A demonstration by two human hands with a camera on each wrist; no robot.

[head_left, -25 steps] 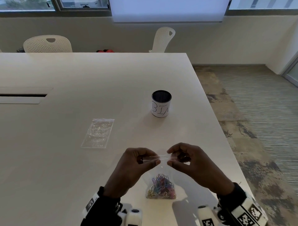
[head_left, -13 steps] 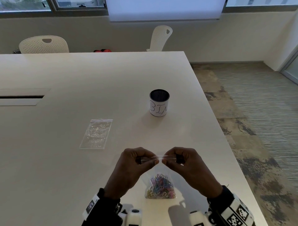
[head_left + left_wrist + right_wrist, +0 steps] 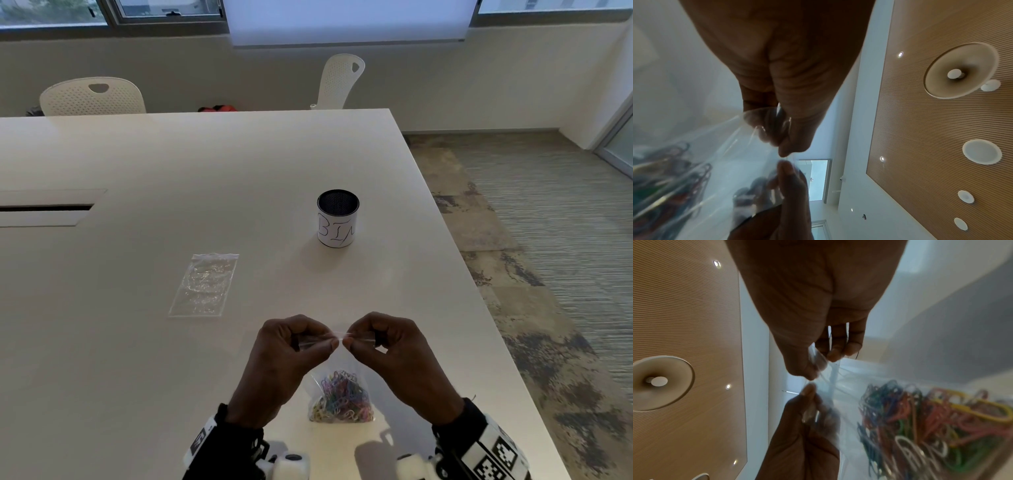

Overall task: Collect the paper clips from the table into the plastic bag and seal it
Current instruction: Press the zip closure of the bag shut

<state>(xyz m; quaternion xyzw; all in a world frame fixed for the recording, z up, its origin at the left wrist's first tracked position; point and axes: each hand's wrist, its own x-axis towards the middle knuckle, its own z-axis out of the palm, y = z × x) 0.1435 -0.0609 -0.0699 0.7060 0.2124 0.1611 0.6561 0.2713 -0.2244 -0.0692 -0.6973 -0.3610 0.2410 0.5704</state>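
A small clear plastic bag hangs near the table's front edge, its bottom full of coloured paper clips. My left hand and right hand both pinch the bag's top strip between thumb and forefinger, their fingertips almost touching at the middle. In the right wrist view the paper clips show through the plastic bag below the right hand. The left wrist view shows the left hand pinching the plastic bag, the clips blurred at lower left.
A second clear bag lies flat on the white table to the left. A black mesh cup with a white label stands behind the hands. The table's right edge drops to carpet. Two white chairs stand at the far side.
The two hands have drawn closer together along the bag's top strip, the right thumb and forefinger sliding left toward the left hand. The bag stays hanging in place.
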